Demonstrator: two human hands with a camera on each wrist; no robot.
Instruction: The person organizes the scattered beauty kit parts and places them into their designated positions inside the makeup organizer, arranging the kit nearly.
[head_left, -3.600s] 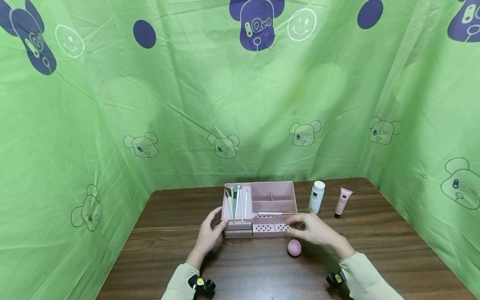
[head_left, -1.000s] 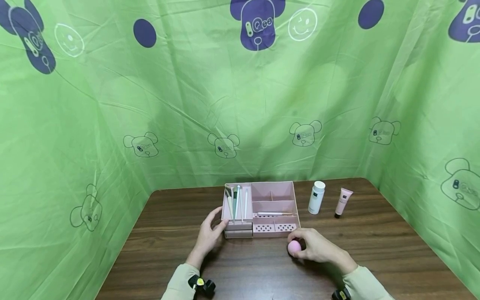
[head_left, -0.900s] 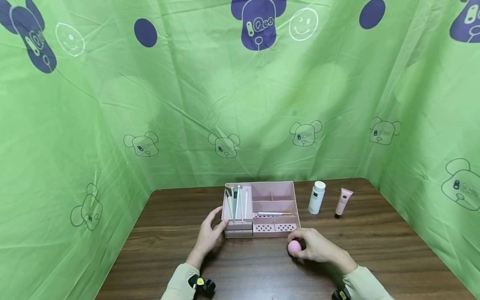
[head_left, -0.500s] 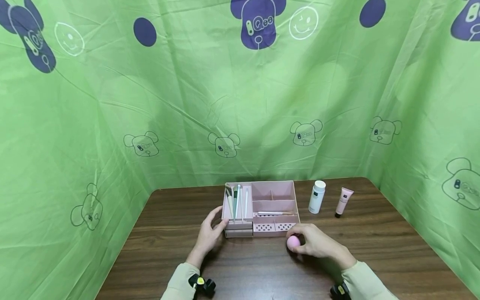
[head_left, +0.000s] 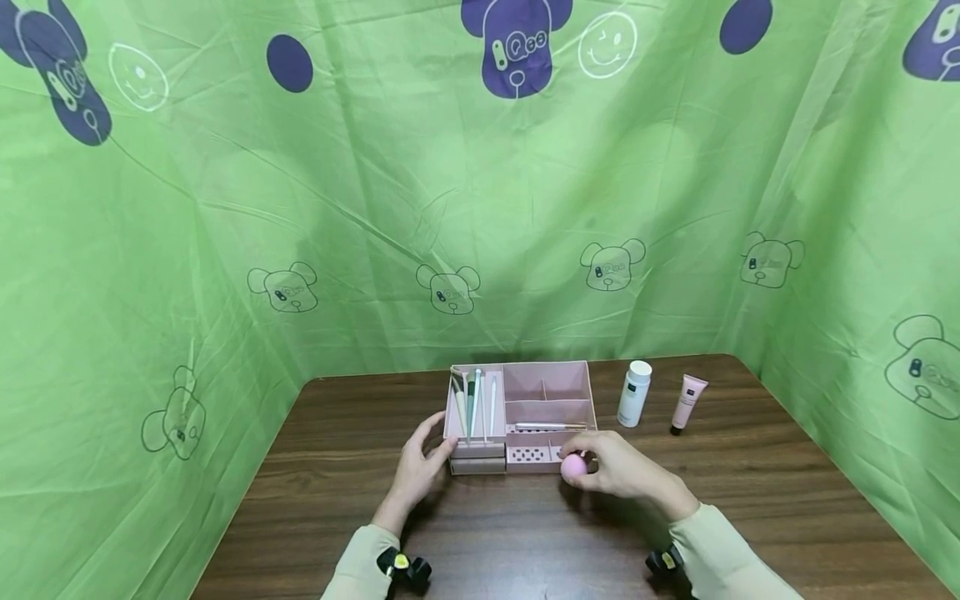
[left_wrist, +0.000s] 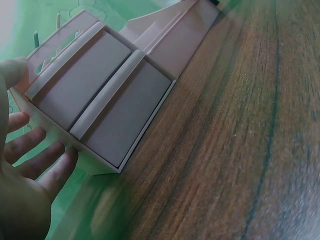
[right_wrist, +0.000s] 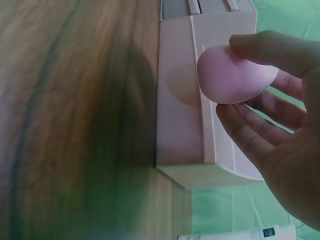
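My right hand (head_left: 626, 468) pinches a pink makeup sponge (head_left: 573, 467) between thumb and fingers. In the right wrist view the sponge (right_wrist: 230, 75) is raised off the table, beside the front compartments of a pink cosmetics organizer (head_left: 551, 388). My left hand (head_left: 420, 465) rests against the organizer's left side, its thumb at the front corner. The left wrist view shows those fingers (left_wrist: 57, 167) fairly straight along the side wall, by two small drawers (left_wrist: 85, 75). Several makeup brushes (head_left: 471, 404) lie in the left tray. A slim white-and-rose-gold pen-like item (head_left: 550, 427) lies in a middle compartment.
A white bottle (head_left: 633, 396) stands right of the organizer, and a pink tube with a black cap (head_left: 686, 405) stands farther right. Everything is on a dark wooden table (head_left: 315, 500). Green printed cloth (head_left: 450, 208) hangs around the back and sides.
My right hand moved down from the organizer's front, took hold of the makeup sponge on the table, then brought it up and left toward the front compartments. My left hand has stayed put.
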